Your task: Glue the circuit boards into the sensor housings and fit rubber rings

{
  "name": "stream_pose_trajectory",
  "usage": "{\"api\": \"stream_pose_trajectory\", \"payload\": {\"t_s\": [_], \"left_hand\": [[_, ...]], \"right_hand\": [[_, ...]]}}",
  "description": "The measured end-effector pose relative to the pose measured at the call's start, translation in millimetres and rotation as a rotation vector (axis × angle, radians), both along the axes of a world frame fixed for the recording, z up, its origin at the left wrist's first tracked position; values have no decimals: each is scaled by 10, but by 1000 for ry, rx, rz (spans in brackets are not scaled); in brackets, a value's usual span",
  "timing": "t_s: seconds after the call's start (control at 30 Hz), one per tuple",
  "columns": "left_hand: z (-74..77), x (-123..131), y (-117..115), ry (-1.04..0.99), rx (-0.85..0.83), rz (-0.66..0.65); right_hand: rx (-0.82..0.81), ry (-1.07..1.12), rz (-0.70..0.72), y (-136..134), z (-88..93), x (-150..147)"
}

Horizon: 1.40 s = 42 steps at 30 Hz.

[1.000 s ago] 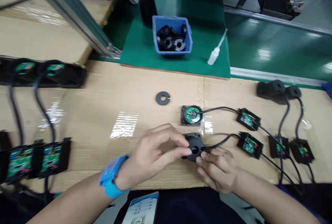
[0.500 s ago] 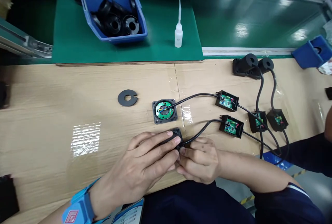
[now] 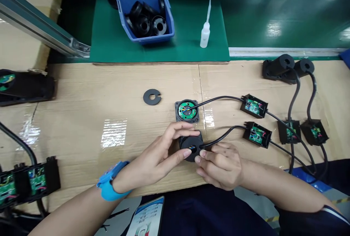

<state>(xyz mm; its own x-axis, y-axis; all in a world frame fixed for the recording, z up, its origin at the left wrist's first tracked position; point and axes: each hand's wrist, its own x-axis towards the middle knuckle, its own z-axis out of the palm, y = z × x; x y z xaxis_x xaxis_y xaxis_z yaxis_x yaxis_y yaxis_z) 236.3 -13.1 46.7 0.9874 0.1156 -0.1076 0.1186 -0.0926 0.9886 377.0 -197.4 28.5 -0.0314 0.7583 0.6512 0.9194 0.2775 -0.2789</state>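
A black slotted disc (image 3: 188, 142) lies over a black square housing (image 3: 198, 135), and a few coloured wires show in its centre hole. My left hand (image 3: 160, 152) spans the housing, its thumb on the disc and its fingers along the far edge. My right hand (image 3: 221, 165) pinches the near right rim of the disc, beside the black cable (image 3: 225, 132). That cable runs to a small open box with a green circuit board (image 3: 257, 135). Just beyond sits a second square housing (image 3: 177, 111), its round green board exposed and wired to another open box (image 3: 254, 106).
A loose slotted disc (image 3: 148, 99) lies on the cardboard-covered table. Behind are a blue bin (image 3: 171, 28) of black round parts and a white dropper bottle (image 3: 205, 35). Cabled assemblies (image 3: 290, 132) stand at right; more boxes (image 3: 38, 179) are at left.
My left hand has opened out and shifted its hold, uncovering the disc and its centre hole. My right hand stays by the cable. The view has swung left.
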Motion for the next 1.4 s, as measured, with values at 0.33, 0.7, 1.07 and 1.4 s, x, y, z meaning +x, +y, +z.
{"api": "stream_pose_trajectory", "payload": {"t_s": [0.33, 0.7, 1.07, 1.4], "left_hand": [[-136, -16, -6, -228, 380, -61], [-129, -10, -137, -309, 711, -78], [-65, 10, -106, -285, 681, -91], [636, 338, 235, -380, 841, -309]], "right_hand": [[59, 97, -144, -41, 126, 243], [-35, 196, -326, -28, 89, 347], [-151, 175, -273, -26, 95, 395], [-643, 191, -220, -350, 647, 627]]}}
